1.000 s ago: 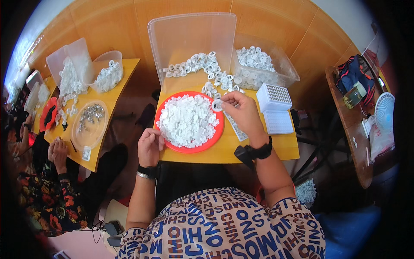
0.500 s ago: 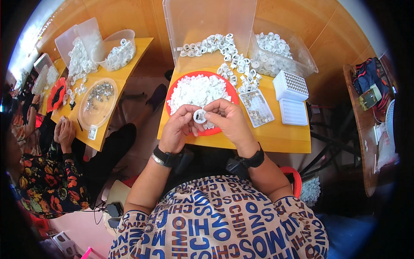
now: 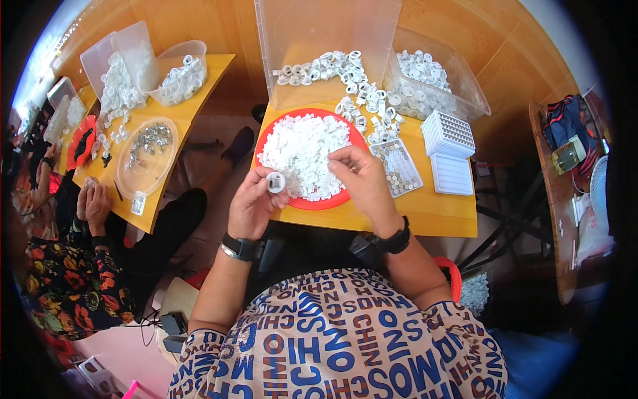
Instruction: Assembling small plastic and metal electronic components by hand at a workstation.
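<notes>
My left hand [image 3: 251, 205] is closed round a small white plastic ring-shaped part [image 3: 275, 182] with a dark rectangular opening, held at the left edge of the red round tray [image 3: 361, 138]. Small white plastic pieces [image 3: 302, 149] are heaped in that tray. Over the heap's right side is my right hand [image 3: 364, 181], its thumb and fingertips pinched together. Whatever may be between those fingertips is too small to make out. Close to its right stands a shallow white tray [image 3: 411, 159] with round metallic discs in it.
White ring-shaped parts [image 3: 359, 90] lie behind the red tray. A clear bin [image 3: 465, 103] of white parts stands back right, near stacked white perforated trays [image 3: 448, 136]. At the left, a co-worker's hands [image 3: 95, 203] rest at another table [image 3: 156, 206].
My hands have come apart. The left drew back leftward with the ring-shaped part; the right let go of it and shifted right, over the white pieces.
</notes>
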`<control>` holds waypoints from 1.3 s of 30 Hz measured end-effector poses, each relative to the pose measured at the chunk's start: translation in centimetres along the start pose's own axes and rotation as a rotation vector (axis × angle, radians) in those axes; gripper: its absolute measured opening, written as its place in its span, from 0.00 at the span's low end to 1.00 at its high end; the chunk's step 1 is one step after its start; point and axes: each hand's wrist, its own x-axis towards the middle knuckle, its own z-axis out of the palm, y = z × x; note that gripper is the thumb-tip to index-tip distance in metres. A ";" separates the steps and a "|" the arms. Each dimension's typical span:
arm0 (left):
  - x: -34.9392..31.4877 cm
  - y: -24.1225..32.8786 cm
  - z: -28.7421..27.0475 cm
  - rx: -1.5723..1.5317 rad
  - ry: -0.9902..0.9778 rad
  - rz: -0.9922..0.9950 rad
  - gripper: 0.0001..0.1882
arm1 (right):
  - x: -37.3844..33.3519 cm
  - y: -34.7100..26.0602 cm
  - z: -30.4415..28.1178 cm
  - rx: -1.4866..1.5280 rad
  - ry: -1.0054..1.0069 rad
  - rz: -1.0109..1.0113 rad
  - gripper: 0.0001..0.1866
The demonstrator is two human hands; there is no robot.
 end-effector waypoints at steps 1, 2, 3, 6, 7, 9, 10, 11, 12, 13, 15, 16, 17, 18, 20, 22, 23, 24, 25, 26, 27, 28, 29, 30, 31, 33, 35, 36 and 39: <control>-0.2 0.1 -0.5 -0.013 0.021 0.027 0.13 | 0.0 -0.1 -0.6 -0.004 -0.004 0.002 0.07; -0.3 0.3 -1.0 -0.034 0.020 0.029 0.12 | 0.0 -0.4 -1.3 -0.110 0.009 -0.014 0.07; -0.4 0.4 -1.3 -0.038 0.024 0.031 0.12 | 0.0 -0.5 -1.7 -0.215 0.022 -0.031 0.07; -0.6 0.6 -2.3 -0.043 0.024 0.054 0.13 | -0.2 0.2 -2.1 -0.316 -0.018 -0.018 0.08; -0.6 0.5 -2.6 -0.044 0.027 0.056 0.13 | -0.2 0.3 -2.0 -0.356 -0.049 0.007 0.08; -0.6 0.2 -3.1 -0.081 0.041 0.047 0.13 | -0.3 0.0 -1.6 -0.446 -0.101 -0.008 0.08; -0.6 0.1 -3.4 -0.082 0.041 0.046 0.13 | -0.3 -0.1 -1.4 -0.535 -0.150 -0.023 0.08; -0.7 -0.1 -3.6 -0.103 0.027 0.050 0.12 | -0.3 0.1 -1.1 -0.535 -0.149 -0.022 0.08; -0.7 -0.2 -3.7 -0.124 0.013 0.054 0.12 | -0.2 0.3 -0.7 -0.636 -0.141 -0.091 0.07; -0.7 -0.2 -3.8 -0.124 0.013 0.053 0.12 | -0.2 0.5 -0.4 -0.737 -0.131 -0.161 0.07; -0.6 -0.2 -3.9 -0.136 -0.017 0.065 0.12 | 0.0 0.7 0.1 -0.813 -0.132 -0.184 0.06; -0.6 -0.3 -3.9 -0.135 -0.016 0.066 0.12 | 0.1 0.7 0.2 -0.889 -0.133 -0.209 0.05; -0.7 -0.4 -4.1 -0.128 -0.017 0.068 0.12 | 0.2 0.7 0.2 -0.888 -0.133 -0.209 0.05; -0.7 -0.4 -4.1 -0.122 -0.019 0.070 0.12 | 0.2 0.6 0.2 -0.903 -0.150 -0.186 0.04; -0.7 -0.6 -3.8 -0.110 -0.014 0.080 0.12 | 0.3 0.6 0.2 -0.918 -0.165 -0.163 0.03; -0.8 -0.6 -3.6 -0.099 -0.009 0.091 0.12 | 0.2 0.8 0.1 -0.910 -0.158 -0.176 0.03; -0.8 -0.6 -3.6 -0.094 0.001 0.095 0.12 | 0.2 0.8 0.1 -0.909 -0.156 -0.176 0.03; -0.8 -0.6 -3.5 -0.089 0.011 0.101 0.11 | 0.2 0.8 0.0 -0.907 -0.156 -0.181 0.03; -0.8 -0.6 -3.5 -0.088 0.010 0.101 0.11 | 0.1 0.9 -0.1 -0.906 -0.155 -0.186 0.04; -0.8 -0.5 -3.4 -0.096 0.032 0.097 0.11 | 0.1 0.9 -0.3 -0.905 -0.153 -0.187 0.04; -0.8 -0.5 -3.3 -0.104 0.053 0.093 0.12 | 0.0 0.9 -0.4 -0.917 -0.120 -0.227 0.05; -0.8 -0.4 -3.3 -0.102 0.050 0.094 0.12 | -0.1 0.9 -0.5 -0.929 -0.087 -0.268 0.06; -0.9 -0.4 -3.3 -0.097 0.032 0.094 0.12 | -0.1 0.8 -0.5 -0.929 -0.083 -0.270 0.06; -0.8 -0.3 -3.4 -0.093 0.020 0.090 0.12 | 0.1 0.8 -0.5 -0.948 -0.104 -0.246 0.07; -0.7 -0.3 -3.3 -0.092 0.022 0.087 0.12 | 0.3 0.8 -0.5 -0.968 -0.124 -0.222 0.08; -0.7 -0.3 -3.2 -0.083 0.046 0.084 0.13 | 0.6 0.7 -0.4 -0.957 -0.133 -0.193 0.08; -0.8 -0.3 -3.1 -0.065 0.047 0.086 0.13 | 0.6 0.5 -0.3 -0.948 -0.138 -0.168 0.08; -0.8 -0.3 -3.0 -0.050 0.051 0.088 0.13 | 0.6 0.4 -0.4 -0.909 -0.139 -0.155 0.07; -0.9 0.0 -2.4 -0.042 0.068 0.051 0.13 | 0.8 1.1 -0.6 -0.784 -0.119 -0.154 0.06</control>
